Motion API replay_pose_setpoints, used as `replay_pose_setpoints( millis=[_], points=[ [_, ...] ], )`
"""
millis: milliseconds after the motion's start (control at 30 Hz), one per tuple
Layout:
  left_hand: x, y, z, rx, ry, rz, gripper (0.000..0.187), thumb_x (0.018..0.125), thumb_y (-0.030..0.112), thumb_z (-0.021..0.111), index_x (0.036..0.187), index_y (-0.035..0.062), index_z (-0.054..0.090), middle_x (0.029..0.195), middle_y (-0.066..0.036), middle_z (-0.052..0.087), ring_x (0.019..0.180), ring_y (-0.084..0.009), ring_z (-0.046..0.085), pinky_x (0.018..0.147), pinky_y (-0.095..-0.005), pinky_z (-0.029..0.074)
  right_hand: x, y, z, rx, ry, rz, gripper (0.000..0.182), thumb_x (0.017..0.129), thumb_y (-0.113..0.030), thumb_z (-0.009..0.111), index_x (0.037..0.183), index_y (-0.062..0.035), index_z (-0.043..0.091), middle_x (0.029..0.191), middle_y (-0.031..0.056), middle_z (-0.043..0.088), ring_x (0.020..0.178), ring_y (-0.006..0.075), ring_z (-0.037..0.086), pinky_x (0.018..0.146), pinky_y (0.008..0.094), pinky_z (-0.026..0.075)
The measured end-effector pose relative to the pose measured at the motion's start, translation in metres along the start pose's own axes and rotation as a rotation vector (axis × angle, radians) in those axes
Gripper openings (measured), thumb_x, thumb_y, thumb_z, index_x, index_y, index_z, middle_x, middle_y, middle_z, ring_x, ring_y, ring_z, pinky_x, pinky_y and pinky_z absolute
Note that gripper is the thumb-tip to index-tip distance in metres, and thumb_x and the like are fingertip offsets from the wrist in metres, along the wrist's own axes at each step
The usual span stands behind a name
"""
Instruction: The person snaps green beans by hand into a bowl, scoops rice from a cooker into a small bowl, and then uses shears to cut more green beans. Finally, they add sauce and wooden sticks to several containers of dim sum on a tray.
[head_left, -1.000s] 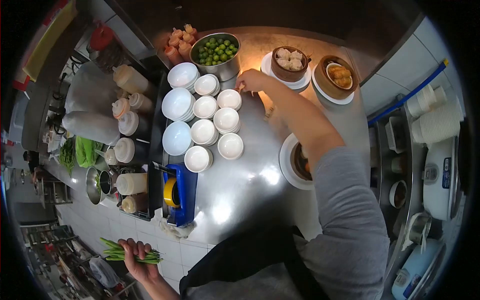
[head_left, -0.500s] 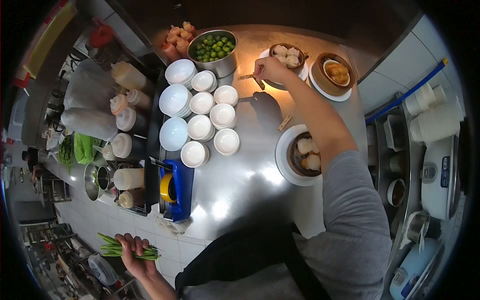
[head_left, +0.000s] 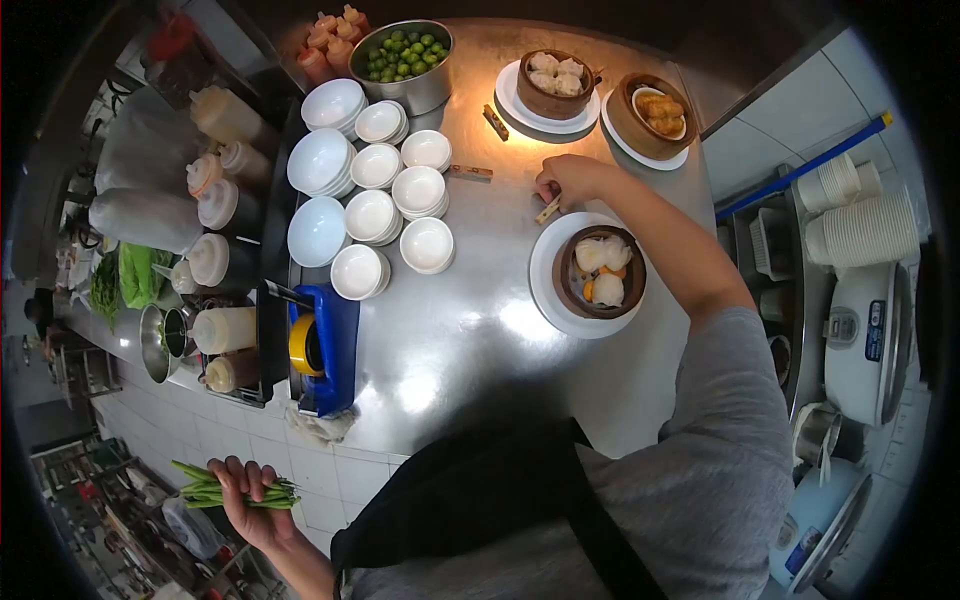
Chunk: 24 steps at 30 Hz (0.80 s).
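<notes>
My left hand [head_left: 245,495], held out over the floor at lower left, is closed around a bunch of long green beans [head_left: 205,490]. My right hand [head_left: 572,183] reaches across the steel table, fingers pinched at the upper end of a wooden clothespin [head_left: 546,211]. That clothespin lies by the rim of a white plate [head_left: 548,305], which bears a bamboo steamer [head_left: 637,275] of dumplings [head_left: 603,253]. A second clothespin [head_left: 471,172] lies near the bowls, and a darker one [head_left: 495,122] farther back.
White bowls [head_left: 318,231] stand in stacks on the left, beside a blue tape dispenser [head_left: 338,350]. Behind them are a pot of green limes [head_left: 432,92] and squeeze bottles [head_left: 318,62]. Two more steamers [head_left: 553,100] sit on plates at the back. Shelves with rice cookers [head_left: 865,345] line the right.
My right hand has moved from the back steamer toward me, to the clothespin by the nearer plate. The view has shifted, so the table sits higher. My left hand still holds the beans.
</notes>
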<state>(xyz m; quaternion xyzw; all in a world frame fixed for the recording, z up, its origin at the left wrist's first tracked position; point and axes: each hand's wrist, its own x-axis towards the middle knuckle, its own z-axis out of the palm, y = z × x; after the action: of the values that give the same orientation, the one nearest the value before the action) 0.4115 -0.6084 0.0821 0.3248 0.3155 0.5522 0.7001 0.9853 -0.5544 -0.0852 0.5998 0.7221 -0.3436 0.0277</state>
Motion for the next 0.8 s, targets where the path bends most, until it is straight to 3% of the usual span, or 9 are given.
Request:
replay_pose_setpoints(
  millis=[67,167,267,367,467,600,667,800],
  points=[
    [0.002,-0.003,0.001,-0.018,0.03,-0.009,0.006,0.093,0.012,0.045,0.092,0.0064,0.042,0.07,0.0,0.034,0.055,-0.0087,0.035,0.058,-0.0261,0.036,0.004,0.002,-0.002,0.012,0.099,0.029,0.027,0.056,-0.011,0.073,0.081,-0.0102,0.062,0.079,0.007,0.063,0.078,0.0242,0.06,0.067,0.0358,0.047],
    [0.005,-0.007,0.004,-0.007,-0.023,-0.013,0.005,0.093,0.011,0.045,0.092,0.0066,0.042,0.07,0.0,0.034,0.055,-0.0088,0.035,0.059,-0.0261,0.036,0.035,0.001,-0.015,0.068,0.615,-0.005,0.023,0.06,-0.014,0.072,0.079,-0.0081,0.061,0.08,0.0097,0.064,0.079,0.027,0.061,0.068,0.0365,0.047],
    [0.007,-0.008,0.007,-0.009,-0.049,-0.001,0.005,0.093,0.01,0.045,0.092,0.0069,0.041,0.07,0.0,0.034,0.054,-0.0089,0.035,0.06,-0.0265,0.037,0.078,0.003,-0.035,0.255,0.741,0.239,0.022,0.064,-0.02,0.072,0.079,-0.0066,0.063,0.08,0.0114,0.064,0.077,0.0266,0.062,0.068,0.0364,0.048],
    [0.005,-0.003,0.003,0.021,-0.038,0.031,0.004,0.092,0.01,0.045,0.093,0.0071,0.041,0.071,0.0,0.035,0.054,-0.0089,0.034,0.059,-0.0266,0.036,0.104,0.012,-0.045,0.276,0.71,0.271,0.024,0.066,-0.025,0.072,0.08,-0.0065,0.066,0.08,0.0116,0.064,0.075,0.0257,0.062,0.068,0.0353,0.048],
    [0.002,-0.002,-0.005,0.017,0.014,0.042,0.004,0.092,0.01,0.045,0.093,0.0072,0.042,0.071,0.0,0.035,0.054,-0.0087,0.034,0.058,-0.0264,0.036,0.11,0.013,-0.046,0.239,0.719,0.285,0.018,0.069,-0.017,0.072,0.079,-0.0034,0.066,0.07,0.008,0.064,0.063,0.0151,0.06,0.06,0.029,0.047],
    [0.003,-0.004,-0.012,0.012,0.031,0.01,0.006,0.092,0.011,0.045,0.096,0.007,0.044,0.071,0.0,0.035,0.054,-0.0084,0.034,0.058,-0.0261,0.035,0.123,0.01,-0.027,-0.333,0.692,0.335,0.022,0.079,-0.022,0.058,0.095,-0.0077,0.062,0.091,0.0146,0.063,0.085,0.0296,0.062,0.073,0.0396,0.049],
    [0.004,-0.005,-0.011,0.002,0.035,0.012,0.007,0.093,0.011,0.045,0.098,0.0068,0.045,0.071,0.0,0.035,0.054,-0.0083,0.034,0.057,-0.0261,0.035,0.099,-0.035,-0.033,-0.204,0.532,0.355,0.023,0.083,-0.017,0.049,0.103,-0.0078,0.057,0.098,0.0171,0.061,0.089,0.0315,0.06,0.075,0.0419,0.049],
    [0.004,-0.004,-0.009,-0.011,0.047,0.006,0.01,0.093,0.012,0.045,0.099,0.005,0.048,0.071,0.0,0.035,0.053,-0.0089,0.034,0.057,-0.0266,0.035,0.103,-0.044,-0.037,-0.165,0.345,0.345,0.036,0.074,-0.025,0.061,0.106,-0.0092,0.056,0.105,0.0178,0.059,0.098,0.0291,0.057,0.081,0.0408,0.047]
  ],
)
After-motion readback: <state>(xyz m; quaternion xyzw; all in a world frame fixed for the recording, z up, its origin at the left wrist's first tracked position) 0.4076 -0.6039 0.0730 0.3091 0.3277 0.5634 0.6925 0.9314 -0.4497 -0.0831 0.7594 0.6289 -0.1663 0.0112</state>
